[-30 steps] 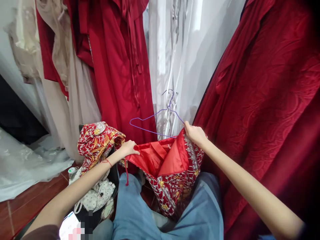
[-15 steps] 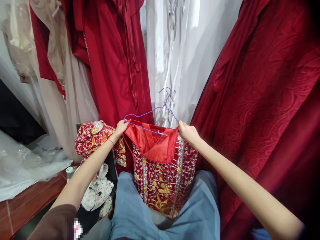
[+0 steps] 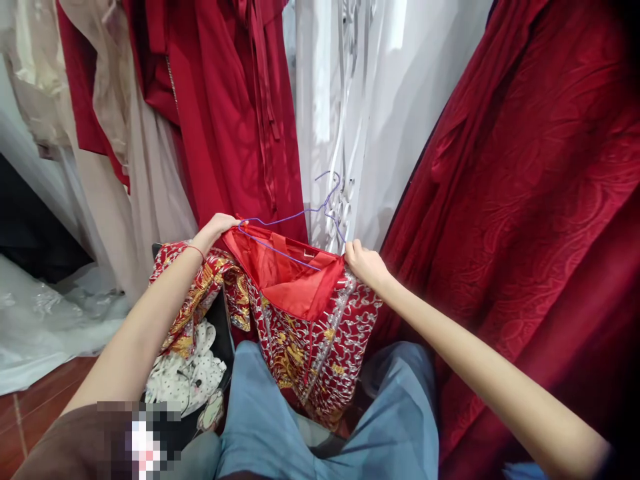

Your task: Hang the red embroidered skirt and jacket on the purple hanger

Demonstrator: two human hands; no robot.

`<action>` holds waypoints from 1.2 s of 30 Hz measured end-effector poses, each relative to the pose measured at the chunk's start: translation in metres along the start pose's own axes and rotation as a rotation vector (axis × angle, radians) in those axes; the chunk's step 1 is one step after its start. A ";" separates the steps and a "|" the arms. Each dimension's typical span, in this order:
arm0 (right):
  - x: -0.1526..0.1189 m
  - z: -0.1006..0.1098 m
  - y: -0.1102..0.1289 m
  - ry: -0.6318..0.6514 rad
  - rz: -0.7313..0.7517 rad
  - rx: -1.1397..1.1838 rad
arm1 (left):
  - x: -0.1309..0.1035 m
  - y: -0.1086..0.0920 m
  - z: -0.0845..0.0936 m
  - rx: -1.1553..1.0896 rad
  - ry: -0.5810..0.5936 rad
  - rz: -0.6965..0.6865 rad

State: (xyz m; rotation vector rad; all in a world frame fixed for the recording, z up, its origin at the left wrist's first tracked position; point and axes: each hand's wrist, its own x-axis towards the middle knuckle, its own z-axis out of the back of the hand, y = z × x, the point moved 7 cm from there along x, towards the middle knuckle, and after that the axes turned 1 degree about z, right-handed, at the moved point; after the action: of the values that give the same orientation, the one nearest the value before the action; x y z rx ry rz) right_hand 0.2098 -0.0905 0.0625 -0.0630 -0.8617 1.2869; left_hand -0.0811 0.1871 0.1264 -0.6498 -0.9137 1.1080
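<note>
A red garment [image 3: 310,333] with gold and silver embroidery and a plain red lining hangs over my lap. A thin purple wire hanger [image 3: 300,223] sits in its open top edge. My left hand [image 3: 215,229] grips the garment's left top corner at the hanger's left end. At the right top corner, by the hanger's right shoulder, my right hand [image 3: 365,265] pinches the cloth. The hanger's hook points up between my hands.
Red gowns [image 3: 235,120], a white dress [image 3: 350,100] and a dark red velvet drape [image 3: 540,200] hang close in front. A second embroidered red piece [image 3: 195,293] and a white spotted bag [image 3: 185,380] lie on a dark chair at the left. White tulle [image 3: 45,320] covers the red floor.
Both hands lifted the garment's top edge up and left onto the hanger. The left hand rose from the folded lining to the hanger's left end, and the embroidered face now hangs down.
</note>
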 end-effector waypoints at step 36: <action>-0.021 -0.012 -0.069 0.056 -0.006 0.022 | -0.080 -0.049 -0.135 -0.357 0.436 -0.522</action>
State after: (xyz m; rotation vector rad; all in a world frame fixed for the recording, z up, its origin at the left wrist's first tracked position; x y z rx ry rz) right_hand 0.2720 -0.1252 0.0768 -0.0792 -0.7992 1.2829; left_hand 0.0459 0.0951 0.0770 -0.8428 -0.8365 0.3173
